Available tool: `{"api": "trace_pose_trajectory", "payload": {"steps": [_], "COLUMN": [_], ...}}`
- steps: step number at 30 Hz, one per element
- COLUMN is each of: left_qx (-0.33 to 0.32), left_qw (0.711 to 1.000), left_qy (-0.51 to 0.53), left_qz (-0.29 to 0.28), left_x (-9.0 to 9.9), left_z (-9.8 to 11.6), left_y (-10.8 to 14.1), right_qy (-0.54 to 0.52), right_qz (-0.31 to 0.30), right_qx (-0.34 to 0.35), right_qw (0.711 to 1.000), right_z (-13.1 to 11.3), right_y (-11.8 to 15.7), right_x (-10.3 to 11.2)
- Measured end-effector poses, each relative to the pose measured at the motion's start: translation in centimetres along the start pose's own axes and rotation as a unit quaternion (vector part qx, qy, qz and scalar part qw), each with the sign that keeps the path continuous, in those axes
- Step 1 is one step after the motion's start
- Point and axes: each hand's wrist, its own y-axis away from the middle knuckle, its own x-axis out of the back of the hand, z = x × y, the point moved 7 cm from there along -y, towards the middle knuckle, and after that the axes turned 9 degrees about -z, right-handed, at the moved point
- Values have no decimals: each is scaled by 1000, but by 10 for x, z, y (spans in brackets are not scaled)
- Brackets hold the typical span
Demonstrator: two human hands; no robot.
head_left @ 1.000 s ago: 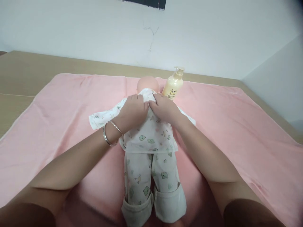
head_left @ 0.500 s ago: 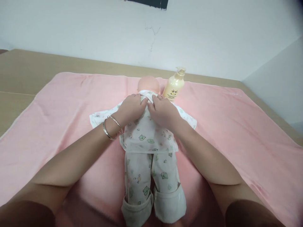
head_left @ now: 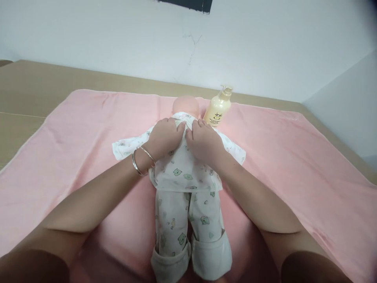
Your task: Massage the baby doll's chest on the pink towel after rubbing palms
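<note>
A bald baby doll (head_left: 185, 105) lies on a pink blanket (head_left: 123, 220), its head pointing away from me. It wears a white shirt (head_left: 182, 173) printed with small green animals and matching pants (head_left: 173, 216) with rolled cuffs. My left hand (head_left: 167, 135), with silver bangles at the wrist, pinches the shirt fabric on the upper back, just below the neck. Close beside it, my right hand (head_left: 204, 141) grips the same area of the shirt. Both thumbs point inward, and the cloth between them is wrinkled. The doll's face is hidden.
A yellow pump bottle (head_left: 218, 108) rests on the blanket, right of the doll's head. Under the blanket is a wooden table (head_left: 53, 80), with a pale wall (head_left: 118, 39) behind it. A dark panel (head_left: 194, 4) shows at the top edge.
Both hands keep hold of the shirt near the neck. The thumbs have drawn slightly apart. The view has shifted a little; the doll and the bottle have not visibly moved.
</note>
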Motion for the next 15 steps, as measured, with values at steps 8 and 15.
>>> {"api": "trace_pose_trajectory", "payload": {"steps": [8,15], "left_qx": [-70,6], "left_qw": [996,1000], "left_qy": [-55,19], "left_qz": [22,18], "left_x": [2,-3], "left_z": [17,-1], "left_y": [10,-4], "right_qy": [-27,-36], "right_qz": [15,26], "right_qx": [9,1], "right_qw": [999,999], "right_z": [16,16], "right_y": [-22,-21], "right_x": [-7,-10]}}
